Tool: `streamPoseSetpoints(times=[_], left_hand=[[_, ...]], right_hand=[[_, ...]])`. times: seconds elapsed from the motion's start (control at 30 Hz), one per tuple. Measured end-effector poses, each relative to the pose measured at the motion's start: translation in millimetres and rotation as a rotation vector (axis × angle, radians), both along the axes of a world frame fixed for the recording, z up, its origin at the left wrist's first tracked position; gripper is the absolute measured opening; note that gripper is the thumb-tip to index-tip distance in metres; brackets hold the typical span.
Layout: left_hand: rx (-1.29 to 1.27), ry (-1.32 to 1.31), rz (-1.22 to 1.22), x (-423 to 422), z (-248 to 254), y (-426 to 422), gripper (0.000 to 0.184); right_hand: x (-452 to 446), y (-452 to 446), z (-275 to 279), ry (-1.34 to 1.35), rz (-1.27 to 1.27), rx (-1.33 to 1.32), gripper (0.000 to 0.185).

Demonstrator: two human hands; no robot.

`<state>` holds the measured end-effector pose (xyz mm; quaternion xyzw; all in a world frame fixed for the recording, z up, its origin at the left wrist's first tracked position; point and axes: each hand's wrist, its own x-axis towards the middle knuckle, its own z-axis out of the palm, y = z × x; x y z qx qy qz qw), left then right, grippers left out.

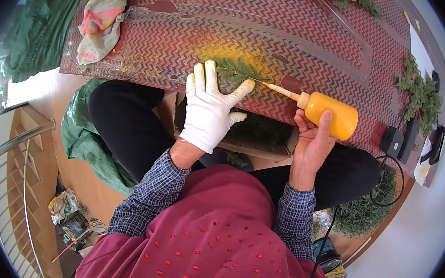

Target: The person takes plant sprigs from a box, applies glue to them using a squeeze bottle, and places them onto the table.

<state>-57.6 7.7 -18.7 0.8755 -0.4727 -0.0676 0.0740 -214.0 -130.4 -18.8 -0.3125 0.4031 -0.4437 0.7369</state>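
My left hand (208, 106) wears a white glove with yellow-stained fingertips. Its fingers are spread, some of them touching the edge of a green fern-like sprig (236, 72) that lies flat on the table. With my right hand (314, 141), which is bare, I grip a yellow squeeze bottle (332, 116) with a long pointed nozzle. The bottle is tilted on its side, and its tip meets or nearly meets the sprig's right end. Yellow smears surround the sprig on the patterned table cover (188, 37).
A crumpled cloth (104, 20) lies at the table's left end. Greenery (418, 94) and a black box (391, 141) with a cable are on the right. Below the table edge stands an open cardboard box (268, 152) between my legs. A metal railing (15, 146) is at left.
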Motion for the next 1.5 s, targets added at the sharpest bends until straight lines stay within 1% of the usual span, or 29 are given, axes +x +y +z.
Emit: streamPoseSetpoints(times=[0.2,0.53,0.6,0.73,0.93,1.0,1.13,1.2,1.23,1.3,1.33,1.37,1.43,1.47,1.5], left_hand=[[0.050,-0.012,-0.010,-1,3,-1,0.071],[0.039,-0.029,-0.019,-1,2,0,0.071],[0.044,-0.033,-0.019,-1,2,0,0.071],[0.043,-0.034,-0.020,-1,2,0,0.071],[0.041,-0.036,-0.018,-2,3,-1,0.070],[0.044,-0.040,-0.016,-2,3,-1,0.069],[0.045,-0.041,-0.015,-2,4,-2,0.069],[0.048,-0.040,-0.011,-3,5,-1,0.069],[0.044,-0.041,-0.009,-2,4,-1,0.069],[0.025,-0.039,-0.014,-2,3,0,0.069],[0.021,-0.039,-0.011,-2,2,0,0.069],[0.017,-0.037,-0.012,-2,2,1,0.069],[0.010,-0.033,-0.010,-2,1,1,0.069],[0.009,-0.030,-0.010,-2,1,1,0.069],[0.007,-0.028,-0.008,-1,1,1,0.070]], right_hand=[[7,2,1,-0.024,0.005,0.008,0.030],[-3,-5,-5,0.008,-0.035,-0.011,0.030],[-7,-8,-8,0.030,-0.030,-0.030,0.036],[-10,-10,-8,0.037,-0.043,-0.027,0.037],[-13,-9,-6,-0.005,-0.030,0.000,0.038],[-11,-8,-4,-0.031,-0.027,0.015,0.032],[-8,-13,-4,-0.089,-0.038,0.050,0.033],[-6,-17,-5,-0.157,-0.036,0.159,0.038],[-7,-20,-5,-0.158,-0.034,0.156,0.038],[-13,-30,-7,-0.291,0.030,0.260,0.045],[-15,-36,-8,-0.372,0.032,0.375,0.051],[-16,-41,-2,-0.370,0.036,0.372,0.051],[-18,-52,13,-0.711,0.147,0.613,0.053],[-26,-61,7,-0.839,0.146,0.678,0.054],[-31,-68,9,-0.893,0.076,0.770,0.058]])
